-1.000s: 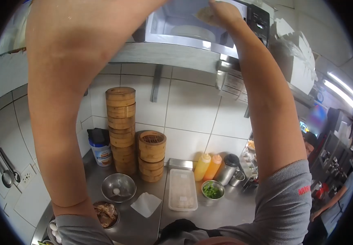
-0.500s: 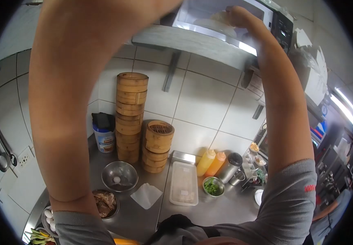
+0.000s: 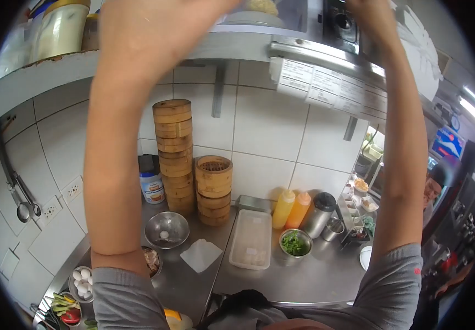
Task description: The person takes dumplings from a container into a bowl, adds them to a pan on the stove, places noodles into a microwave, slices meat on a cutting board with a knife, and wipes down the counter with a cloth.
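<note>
Both arms reach up to a high shelf. My left hand is at the top left of the microwave opening, its fingers cut off by the top edge. My right hand is beside the microwave's dark control panel; its fingertips are also cut off, so what it touches cannot be seen. Between the arms, a pale bowl with yellowish food stands inside the microwave.
Below are stacked bamboo steamers, a metal bowl, a lidded tray, squeeze bottles, and chopped greens. Paper labels hang from the shelf. At the right, a person stands in the background.
My right hand has left the microwave's inside and moved right to its control panel. My left hand has come lower into view. The camera view has shifted, showing jars on the shelf at left.
</note>
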Action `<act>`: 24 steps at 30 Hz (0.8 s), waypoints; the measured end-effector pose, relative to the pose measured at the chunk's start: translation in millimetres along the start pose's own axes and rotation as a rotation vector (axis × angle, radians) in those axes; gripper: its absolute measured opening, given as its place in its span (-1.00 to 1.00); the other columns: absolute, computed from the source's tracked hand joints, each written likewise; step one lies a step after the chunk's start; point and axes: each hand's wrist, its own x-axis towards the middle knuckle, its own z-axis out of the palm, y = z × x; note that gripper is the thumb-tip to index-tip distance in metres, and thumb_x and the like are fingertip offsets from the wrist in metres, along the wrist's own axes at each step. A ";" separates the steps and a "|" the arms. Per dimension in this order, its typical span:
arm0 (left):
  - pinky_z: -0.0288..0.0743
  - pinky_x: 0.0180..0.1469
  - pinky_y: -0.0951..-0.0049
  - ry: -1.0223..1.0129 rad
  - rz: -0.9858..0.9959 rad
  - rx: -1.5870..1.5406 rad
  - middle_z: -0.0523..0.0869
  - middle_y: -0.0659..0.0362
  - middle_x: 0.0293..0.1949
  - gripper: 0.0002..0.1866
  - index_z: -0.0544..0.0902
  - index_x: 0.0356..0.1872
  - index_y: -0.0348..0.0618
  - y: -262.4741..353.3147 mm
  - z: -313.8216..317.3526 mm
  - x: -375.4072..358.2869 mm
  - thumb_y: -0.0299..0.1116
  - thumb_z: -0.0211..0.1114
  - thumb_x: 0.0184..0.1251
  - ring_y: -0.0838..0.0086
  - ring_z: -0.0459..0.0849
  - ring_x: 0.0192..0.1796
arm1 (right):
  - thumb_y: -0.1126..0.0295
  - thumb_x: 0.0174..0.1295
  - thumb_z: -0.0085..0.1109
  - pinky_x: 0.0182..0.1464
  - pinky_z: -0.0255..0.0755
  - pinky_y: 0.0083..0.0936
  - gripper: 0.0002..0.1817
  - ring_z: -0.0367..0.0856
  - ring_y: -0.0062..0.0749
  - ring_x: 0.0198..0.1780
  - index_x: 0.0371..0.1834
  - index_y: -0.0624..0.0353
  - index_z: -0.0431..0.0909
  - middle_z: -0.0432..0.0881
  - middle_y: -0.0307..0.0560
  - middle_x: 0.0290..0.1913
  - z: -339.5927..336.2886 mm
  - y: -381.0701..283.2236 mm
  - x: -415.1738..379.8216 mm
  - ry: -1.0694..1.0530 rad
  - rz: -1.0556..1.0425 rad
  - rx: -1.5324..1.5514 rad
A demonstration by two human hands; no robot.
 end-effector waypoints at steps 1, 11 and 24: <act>0.59 -0.18 0.48 -0.046 0.007 -0.081 0.79 0.05 -0.25 -0.53 0.68 0.02 -0.44 -3.3 11.2 -2.1 -0.21 0.48 0.28 0.48 0.74 -0.28 | 0.36 0.27 0.24 -0.07 0.61 -0.35 -0.70 0.75 -0.13 -0.19 0.01 0.29 0.69 0.77 0.15 -0.12 -4.7 30.4 -5.0 0.199 -0.094 0.054; 0.64 0.01 0.25 -0.273 -0.134 -0.082 0.82 -0.07 -0.16 -0.69 0.74 0.00 -0.24 50.9 174.3 39.2 -0.29 0.39 0.31 0.16 0.80 -0.04 | 0.51 0.33 0.32 -0.21 0.53 -0.59 -0.86 0.69 -0.52 -0.32 -0.15 0.38 0.72 0.77 -0.07 -0.31 -123.1 54.3 -254.4 0.086 0.073 0.296; 0.63 0.02 0.15 -0.354 -0.221 0.222 0.78 -0.23 -0.23 -0.76 0.74 -0.29 -0.30 35.6 288.1 94.5 -0.33 0.46 0.09 -0.07 0.78 -0.08 | 0.50 0.27 0.32 -0.27 0.52 -0.50 -0.87 0.68 -0.41 -0.40 -0.22 0.36 0.68 0.74 0.02 -0.38 -195.5 137.7 -462.4 -0.335 0.732 0.386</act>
